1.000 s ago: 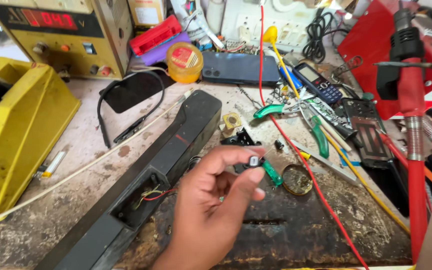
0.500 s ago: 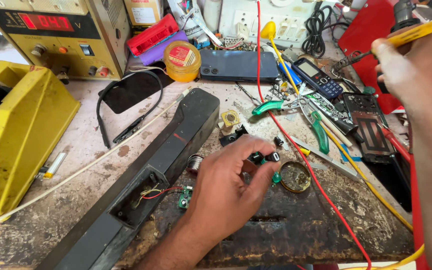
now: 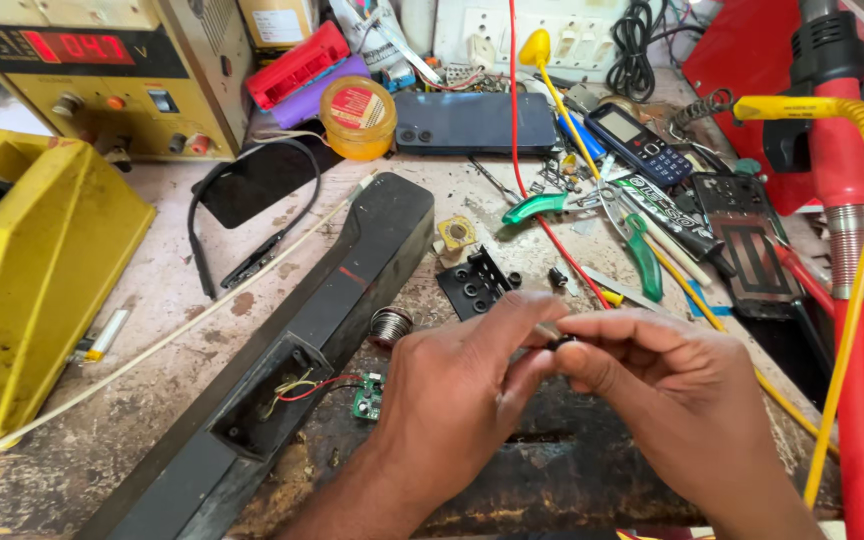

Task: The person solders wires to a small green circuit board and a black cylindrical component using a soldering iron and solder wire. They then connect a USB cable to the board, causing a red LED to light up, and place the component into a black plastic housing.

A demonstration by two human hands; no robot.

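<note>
Head view looks down on a cluttered worktop (image 3: 152, 300). Containers first: a long black speaker housing (image 3: 322, 330) lies diagonally, its near end open — inside sit loose red and yellow wires, and a small green circuit board (image 3: 367, 397) hangs just outside the opening. A round yellow tin (image 3: 357, 115) with a lid stands closed near the back, beside a dark smartphone (image 3: 477, 122) lying flat.

Open room is scarce. Bare worktop shows only left of the housing, between it and a yellow box (image 3: 42, 290) at the left edge; the right side is crowded with a red tool (image 3: 842, 250), a yellow cable (image 3: 852, 300), green-handled pliers (image 3: 642, 250) and a keypad phone (image 3: 637, 145).

Just above the dark, stained patch of worktop in front, the left hand (image 3: 462, 390) and right hand (image 3: 672, 400) meet. Both sets of fingers are pinched together on a small dark component (image 3: 559, 341) — tiny, blackish, mostly hidden by the fingertips, so its shape cannot be told. A solder spool (image 3: 390, 325) rests just beside the left hand.
</note>
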